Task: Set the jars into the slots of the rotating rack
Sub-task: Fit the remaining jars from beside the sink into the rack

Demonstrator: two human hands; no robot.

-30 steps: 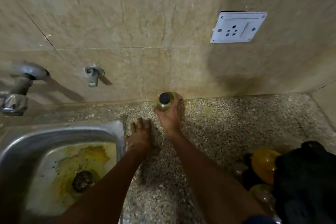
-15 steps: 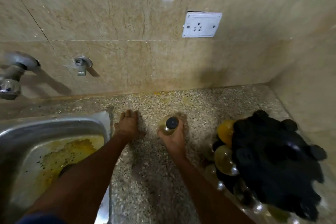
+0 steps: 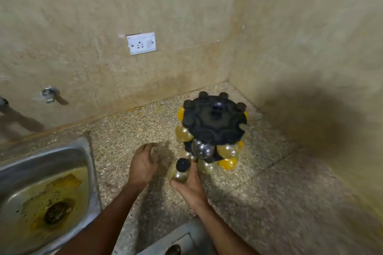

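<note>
My right hand (image 3: 191, 189) grips a clear jar (image 3: 180, 174) with a round black lid and yellowish contents, held just left of the base of the rotating rack (image 3: 214, 122). The rack is black, stands in the counter's corner, and carries several round jars, some clear and some orange-yellow, in its lower slots. My left hand (image 3: 144, 163) hovers over the speckled counter with its fingers loosely apart, holding nothing, a short way left of the jar.
A steel sink (image 3: 41, 192) with yellow stains lies at the left. A wall tap fitting (image 3: 49, 94) and a white socket plate (image 3: 141, 43) are on the tiled back wall. The side wall stands close behind the rack at the right.
My right hand has carried the jar from the back wall toward me and to the right, up to the rack. The view has swung right, bringing the whole rack into sight.
</note>
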